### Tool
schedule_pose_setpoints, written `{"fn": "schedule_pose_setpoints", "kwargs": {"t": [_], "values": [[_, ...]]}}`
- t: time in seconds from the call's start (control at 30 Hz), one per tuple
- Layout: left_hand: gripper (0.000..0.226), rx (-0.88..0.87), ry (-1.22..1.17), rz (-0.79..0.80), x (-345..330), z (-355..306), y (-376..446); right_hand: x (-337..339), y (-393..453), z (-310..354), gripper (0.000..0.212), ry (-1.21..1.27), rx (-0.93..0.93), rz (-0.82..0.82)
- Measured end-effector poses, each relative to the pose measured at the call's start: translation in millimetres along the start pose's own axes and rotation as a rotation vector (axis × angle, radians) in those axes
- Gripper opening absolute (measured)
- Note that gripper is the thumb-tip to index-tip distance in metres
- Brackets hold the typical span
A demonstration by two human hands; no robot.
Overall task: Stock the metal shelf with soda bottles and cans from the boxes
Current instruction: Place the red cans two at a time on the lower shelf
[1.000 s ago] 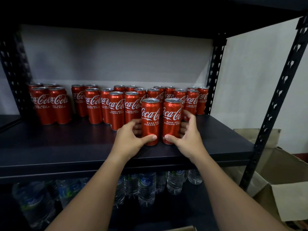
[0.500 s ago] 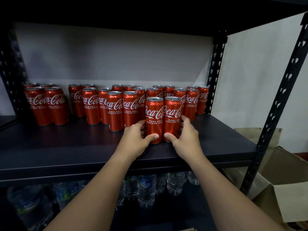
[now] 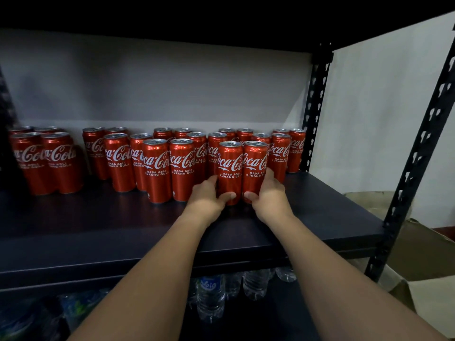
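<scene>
Your left hand point(image 3: 208, 195) and right hand point(image 3: 269, 193) each gripped one of two upright red cans point(image 3: 230, 168) standing side by side on the dark metal shelf point(image 3: 98, 227), just in front of the other cans point(image 3: 118, 161).

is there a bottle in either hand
No, the left hand and right hand each hold a red can, not a bottle.

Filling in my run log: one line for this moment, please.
left hand grips left front can | right hand grips right front can | both upright on shelf, touching
</scene>
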State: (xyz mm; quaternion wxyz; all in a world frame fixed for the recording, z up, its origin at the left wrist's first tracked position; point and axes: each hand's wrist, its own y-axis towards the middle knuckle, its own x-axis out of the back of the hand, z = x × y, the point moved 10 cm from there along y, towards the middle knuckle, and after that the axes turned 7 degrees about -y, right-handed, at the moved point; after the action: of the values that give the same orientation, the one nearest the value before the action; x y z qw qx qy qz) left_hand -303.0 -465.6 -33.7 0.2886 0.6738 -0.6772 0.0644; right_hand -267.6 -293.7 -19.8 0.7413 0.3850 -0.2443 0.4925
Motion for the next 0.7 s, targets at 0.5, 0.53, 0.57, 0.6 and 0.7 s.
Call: {"fn": "schedule_pose_setpoints", "kwargs": {"t": [0.5, 0.53, 0.57, 0.6, 0.7], "values": [[0.056, -0.006, 0.015, 0.056, -20, 5, 32, -8, 36, -17, 0.071, -0.014, -0.077, 0.02], [0.055, -0.009, 0.01, 0.057, -20, 5, 32, -8, 36, -18, 0.072, -0.014, -0.077, 0.019], [0.055, -0.013, 0.005, 0.057, -20, 5, 32, -9, 36, -18, 0.073, -0.01, -0.078, 0.019], [0.055, -0.017, 0.002, 0.054, -20, 5, 31, -9, 36, -19, 0.074, -0.001, -0.079, 0.017], [0.054, -0.03, 0.002, 0.042, -19, 4, 29, -9, 35, -20, 0.075, 0.035, -0.077, 0.006]]}}
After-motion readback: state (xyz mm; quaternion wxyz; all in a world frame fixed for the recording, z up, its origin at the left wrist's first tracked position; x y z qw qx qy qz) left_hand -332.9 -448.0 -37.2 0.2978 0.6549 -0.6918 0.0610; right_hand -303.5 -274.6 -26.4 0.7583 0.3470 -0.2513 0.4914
